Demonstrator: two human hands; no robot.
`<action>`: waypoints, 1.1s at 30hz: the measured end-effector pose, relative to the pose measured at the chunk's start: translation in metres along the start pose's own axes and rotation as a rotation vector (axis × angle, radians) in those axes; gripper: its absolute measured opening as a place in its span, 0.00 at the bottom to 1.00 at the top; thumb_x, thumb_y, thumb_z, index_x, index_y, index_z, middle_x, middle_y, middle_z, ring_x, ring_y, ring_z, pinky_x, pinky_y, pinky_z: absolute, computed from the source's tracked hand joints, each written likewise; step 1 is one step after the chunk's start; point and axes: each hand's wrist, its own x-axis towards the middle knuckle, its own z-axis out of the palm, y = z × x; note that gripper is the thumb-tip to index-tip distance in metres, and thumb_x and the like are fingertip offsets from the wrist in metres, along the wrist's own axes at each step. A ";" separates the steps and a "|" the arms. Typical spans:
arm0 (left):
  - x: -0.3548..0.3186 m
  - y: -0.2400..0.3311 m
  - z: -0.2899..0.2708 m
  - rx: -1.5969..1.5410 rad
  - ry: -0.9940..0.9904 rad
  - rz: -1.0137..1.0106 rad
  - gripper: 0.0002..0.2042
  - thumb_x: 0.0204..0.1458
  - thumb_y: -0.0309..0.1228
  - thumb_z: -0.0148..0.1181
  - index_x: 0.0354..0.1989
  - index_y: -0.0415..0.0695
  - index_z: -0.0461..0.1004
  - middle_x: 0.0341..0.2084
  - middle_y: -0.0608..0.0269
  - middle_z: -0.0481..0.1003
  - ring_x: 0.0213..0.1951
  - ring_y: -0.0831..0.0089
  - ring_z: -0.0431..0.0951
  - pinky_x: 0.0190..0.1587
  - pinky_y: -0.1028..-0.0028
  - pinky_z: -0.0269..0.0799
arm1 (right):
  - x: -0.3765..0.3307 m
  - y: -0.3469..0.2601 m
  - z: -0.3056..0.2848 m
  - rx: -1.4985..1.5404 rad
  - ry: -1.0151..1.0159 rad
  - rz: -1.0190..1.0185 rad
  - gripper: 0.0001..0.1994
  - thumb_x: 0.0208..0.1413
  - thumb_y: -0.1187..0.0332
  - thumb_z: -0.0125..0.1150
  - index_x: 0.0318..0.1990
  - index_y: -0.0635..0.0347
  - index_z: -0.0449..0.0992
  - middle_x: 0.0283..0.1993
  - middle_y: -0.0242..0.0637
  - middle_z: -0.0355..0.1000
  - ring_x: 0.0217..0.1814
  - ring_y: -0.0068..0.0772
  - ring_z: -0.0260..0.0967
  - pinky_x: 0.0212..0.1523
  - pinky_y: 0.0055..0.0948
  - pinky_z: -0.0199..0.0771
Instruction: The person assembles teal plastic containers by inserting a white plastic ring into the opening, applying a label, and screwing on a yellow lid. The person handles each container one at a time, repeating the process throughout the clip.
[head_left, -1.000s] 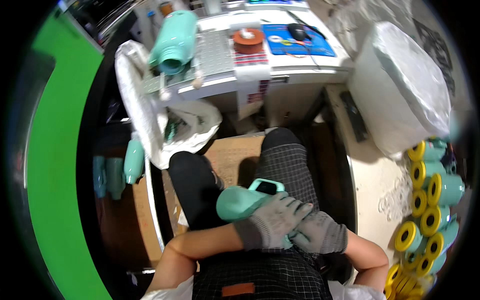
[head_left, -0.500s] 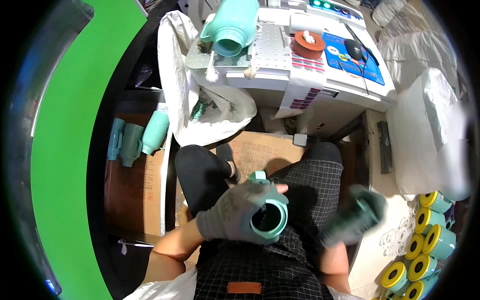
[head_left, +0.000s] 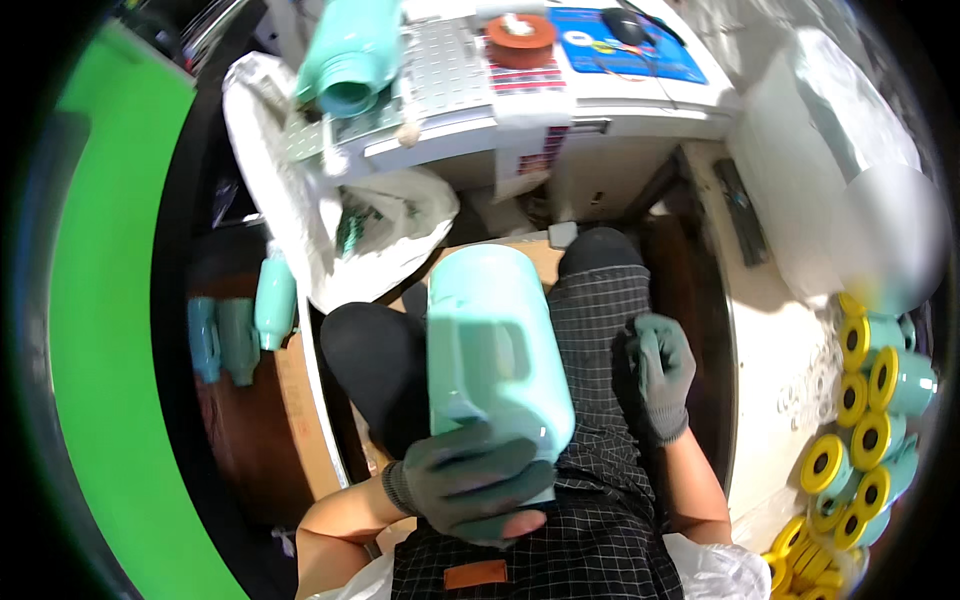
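A mint-green flask body (head_left: 490,335) with a moulded side handle is tipped over my lap, its broad end up and away from me. My left hand (head_left: 478,480), in a grey glove, is closed around its narrow neck end. Above my right thigh, my gloved right hand (head_left: 663,368) is apart from the flask with its fingers curled. Something dark shows beside those fingers, but I cannot make out what they hold, if anything. The flask's mouth is hidden by my left hand.
Another mint flask (head_left: 350,60) lies on the white workbench (head_left: 640,110), near an orange tape roll (head_left: 520,42). A white sack (head_left: 270,150) hangs at its left. Several flasks lie in a carton (head_left: 245,430); yellow-rimmed ones (head_left: 870,430) stand at right beside white rings (head_left: 808,390).
My left hand has turned the flask over, so its mouth no longer faces up at me. My right hand has moved inward and up, over my right thigh. The view has shifted.
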 end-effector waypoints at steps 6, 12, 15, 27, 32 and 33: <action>-0.013 -0.024 0.014 -0.134 0.504 -0.580 0.40 0.58 0.56 0.64 0.74 0.52 0.56 0.64 0.54 0.68 0.65 0.58 0.70 0.68 0.49 0.67 | -0.049 0.032 -0.048 -0.080 0.198 0.048 0.06 0.64 0.76 0.60 0.35 0.71 0.79 0.45 0.44 0.79 0.43 0.31 0.75 0.45 0.29 0.74; 0.001 -0.030 0.020 -0.444 0.813 -0.627 0.40 0.60 0.54 0.63 0.76 0.52 0.54 0.64 0.57 0.66 0.67 0.56 0.67 0.72 0.50 0.62 | -0.038 0.040 -0.043 -0.129 0.172 -0.067 0.05 0.62 0.76 0.64 0.37 0.70 0.79 0.43 0.44 0.78 0.44 0.36 0.76 0.48 0.31 0.74; -0.002 -0.026 0.020 -0.467 0.803 -0.619 0.39 0.61 0.53 0.62 0.76 0.52 0.54 0.64 0.56 0.66 0.66 0.57 0.67 0.71 0.51 0.62 | -0.034 0.038 -0.046 -0.109 0.147 -0.039 0.04 0.61 0.76 0.64 0.36 0.70 0.78 0.43 0.45 0.78 0.45 0.36 0.76 0.49 0.31 0.74; -0.023 -0.055 0.002 -0.541 0.933 -0.674 0.34 0.65 0.47 0.58 0.75 0.47 0.56 0.68 0.49 0.65 0.69 0.55 0.66 0.73 0.52 0.61 | -0.037 0.037 -0.055 -0.181 0.195 -0.136 0.09 0.66 0.75 0.62 0.51 0.66 0.78 0.53 0.39 0.76 0.54 0.30 0.74 0.59 0.29 0.72; -0.048 -0.065 0.003 -0.769 1.087 -0.634 0.34 0.65 0.44 0.54 0.76 0.45 0.53 0.66 0.49 0.64 0.68 0.56 0.66 0.72 0.56 0.61 | -0.028 -0.002 -0.024 -0.067 0.087 -0.148 0.08 0.65 0.77 0.60 0.49 0.68 0.78 0.51 0.40 0.76 0.54 0.32 0.74 0.59 0.29 0.72; -0.048 -0.065 0.004 -0.799 1.090 -0.606 0.34 0.66 0.45 0.54 0.76 0.46 0.53 0.65 0.49 0.64 0.68 0.56 0.66 0.72 0.56 0.61 | -0.027 -0.001 -0.026 -0.101 0.070 -0.176 0.08 0.65 0.77 0.60 0.49 0.68 0.78 0.50 0.40 0.76 0.54 0.32 0.74 0.59 0.30 0.72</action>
